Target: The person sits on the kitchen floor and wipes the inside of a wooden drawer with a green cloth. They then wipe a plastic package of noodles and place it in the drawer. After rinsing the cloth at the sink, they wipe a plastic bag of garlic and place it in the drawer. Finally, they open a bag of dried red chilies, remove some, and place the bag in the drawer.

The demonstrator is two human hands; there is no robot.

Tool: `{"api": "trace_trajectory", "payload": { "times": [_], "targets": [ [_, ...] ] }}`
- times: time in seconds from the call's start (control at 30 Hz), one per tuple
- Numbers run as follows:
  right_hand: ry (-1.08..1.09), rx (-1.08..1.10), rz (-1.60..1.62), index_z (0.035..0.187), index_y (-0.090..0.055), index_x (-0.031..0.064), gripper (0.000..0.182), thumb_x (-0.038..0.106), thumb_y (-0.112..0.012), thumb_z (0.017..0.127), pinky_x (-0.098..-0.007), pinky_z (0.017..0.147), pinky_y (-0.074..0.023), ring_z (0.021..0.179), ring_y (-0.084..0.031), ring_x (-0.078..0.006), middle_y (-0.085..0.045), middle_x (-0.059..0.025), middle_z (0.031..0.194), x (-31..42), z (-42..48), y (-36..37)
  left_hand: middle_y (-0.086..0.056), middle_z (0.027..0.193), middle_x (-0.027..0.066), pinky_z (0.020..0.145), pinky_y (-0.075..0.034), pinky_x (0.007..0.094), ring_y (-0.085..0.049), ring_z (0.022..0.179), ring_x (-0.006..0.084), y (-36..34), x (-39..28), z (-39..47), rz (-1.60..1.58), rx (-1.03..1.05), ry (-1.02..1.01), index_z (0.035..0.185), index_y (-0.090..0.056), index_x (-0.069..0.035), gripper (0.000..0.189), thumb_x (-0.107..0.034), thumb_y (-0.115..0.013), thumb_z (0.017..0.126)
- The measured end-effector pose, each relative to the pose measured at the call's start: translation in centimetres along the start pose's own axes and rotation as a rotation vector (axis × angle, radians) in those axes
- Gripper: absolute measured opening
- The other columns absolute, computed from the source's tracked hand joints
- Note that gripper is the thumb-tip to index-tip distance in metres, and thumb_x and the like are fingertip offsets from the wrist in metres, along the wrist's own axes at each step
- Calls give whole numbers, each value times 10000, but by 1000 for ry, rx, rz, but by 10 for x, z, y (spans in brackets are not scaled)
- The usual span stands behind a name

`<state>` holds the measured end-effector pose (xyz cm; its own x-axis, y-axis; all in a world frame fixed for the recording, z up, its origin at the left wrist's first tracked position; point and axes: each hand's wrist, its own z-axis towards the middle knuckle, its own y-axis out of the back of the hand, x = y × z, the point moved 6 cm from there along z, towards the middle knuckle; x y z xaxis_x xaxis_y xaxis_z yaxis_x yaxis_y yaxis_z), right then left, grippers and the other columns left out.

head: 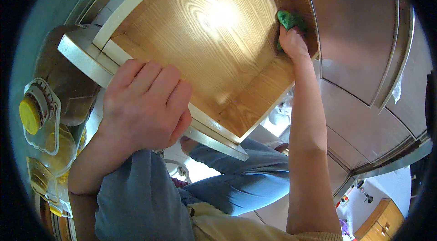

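Note:
A wooden drawer (191, 36) with a light wood-grain bottom is pulled out before me, and a bright glare lies on its base. My left hand (146, 101) grips the drawer's front edge, its fingers curled over the top. My right hand (294, 41) reaches inside and holds a green cloth (287, 19) against the side wall near the far right corner. Part of the cloth is hidden by the hand and by shadow.
Plastic oil bottles, one with a yellow cap (29, 115), stand at the left. Smooth cabinet doors (358, 36) rise on the right. A wooden cabinet (382, 222) is at the lower right. My jeans-clad legs are below the drawer.

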<state>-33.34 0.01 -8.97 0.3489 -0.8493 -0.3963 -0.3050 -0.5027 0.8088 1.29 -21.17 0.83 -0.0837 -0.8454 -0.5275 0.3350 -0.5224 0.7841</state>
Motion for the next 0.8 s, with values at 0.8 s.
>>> {"api": "trace_trajectory", "payload": {
  "times": [0.8],
  "targets": [
    [682, -501, 742, 1253, -461, -25, 697, 479, -623, 800, -470, 1032, -325, 1197, -464, -381, -523, -250, 1224, 185, -47, 75, -584, 778, 93, 715, -491, 389, -598, 747, 256, -1, 0, -4, 4, 53, -21, 704, -583, -71, 170, -211, -582, 608]
  ]
}}
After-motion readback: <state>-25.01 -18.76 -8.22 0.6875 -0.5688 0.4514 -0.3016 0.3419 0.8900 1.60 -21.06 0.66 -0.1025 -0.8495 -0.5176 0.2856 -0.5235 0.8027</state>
